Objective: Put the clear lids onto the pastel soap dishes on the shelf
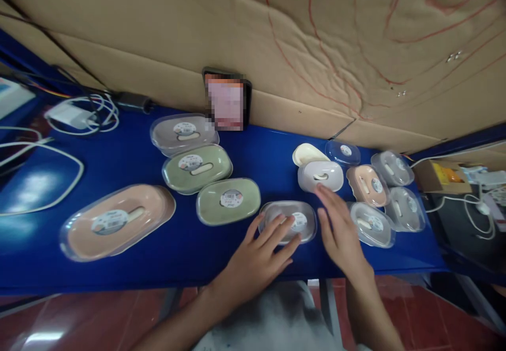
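Note:
My left hand point(261, 256) rests with spread fingers on a grey oval dish under a clear plastic cover point(309, 214) near the table's front edge. A round-edged paper label shows on that cover. My right hand point(340, 230) is open just to its right, the fingertips at the front of a pale lavender oval dish point(331, 173); whether they touch it I cannot tell. Behind that dish lies a cream oval piece point(306, 152). A green covered dish point(215, 202) is left of my left hand, and a peach one point(367, 185) is right of my right hand.
Several more covered dishes lie on the blue table point(134, 166), among them a large peach one point(106, 230) at left. A phone point(227, 100) leans on the cardboard wall point(166, 35). White cables and a charger point(73, 115) lie at far left. A cardboard box point(440, 177) is at right.

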Motion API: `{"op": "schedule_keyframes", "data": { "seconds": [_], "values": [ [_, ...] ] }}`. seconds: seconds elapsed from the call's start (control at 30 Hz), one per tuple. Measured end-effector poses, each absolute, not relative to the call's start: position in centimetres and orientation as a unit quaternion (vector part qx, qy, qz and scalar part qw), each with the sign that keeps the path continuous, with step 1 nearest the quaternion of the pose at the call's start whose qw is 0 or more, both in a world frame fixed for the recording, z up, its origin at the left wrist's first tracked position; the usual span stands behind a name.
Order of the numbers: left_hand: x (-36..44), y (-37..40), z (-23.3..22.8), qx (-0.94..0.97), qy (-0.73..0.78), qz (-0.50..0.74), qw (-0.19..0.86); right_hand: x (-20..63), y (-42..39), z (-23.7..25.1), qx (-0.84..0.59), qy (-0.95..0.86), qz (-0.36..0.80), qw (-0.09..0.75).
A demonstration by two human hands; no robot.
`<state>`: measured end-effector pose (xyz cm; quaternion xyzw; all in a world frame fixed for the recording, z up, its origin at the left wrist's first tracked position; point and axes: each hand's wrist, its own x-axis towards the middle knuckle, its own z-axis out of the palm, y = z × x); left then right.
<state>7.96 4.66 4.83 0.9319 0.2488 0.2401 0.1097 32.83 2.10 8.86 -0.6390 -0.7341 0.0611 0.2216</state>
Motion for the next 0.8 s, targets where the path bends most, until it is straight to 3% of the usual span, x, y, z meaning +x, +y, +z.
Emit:
{"op": "schedule_keyframes", "data": {
  "seconds": [0.17,0.5,0.67,0.8],
  "values": [
    [8.0,5.8,4.7,0.924,0.301,0.228,0.053,37.1,6.2,7.2,-0.682,-0.72,-0.044,0.12],
    [8.7,7.5,5.0,0.886,0.393,0.247,0.013,36.6,9.8,6.5,-0.686,-0.718,-0.073,0.09],
    [8.5,5.1,5.1,0.898,0.318,0.299,0.053,35.7,12.2,6.2,-0.704,-0.701,-0.076,0.084],
    [8.4,4.2,4.2,0.909,0.308,0.264,0.091,35.5,12.2,5.5,-0.692,-0.718,-0.06,0.055]
  ]
}}
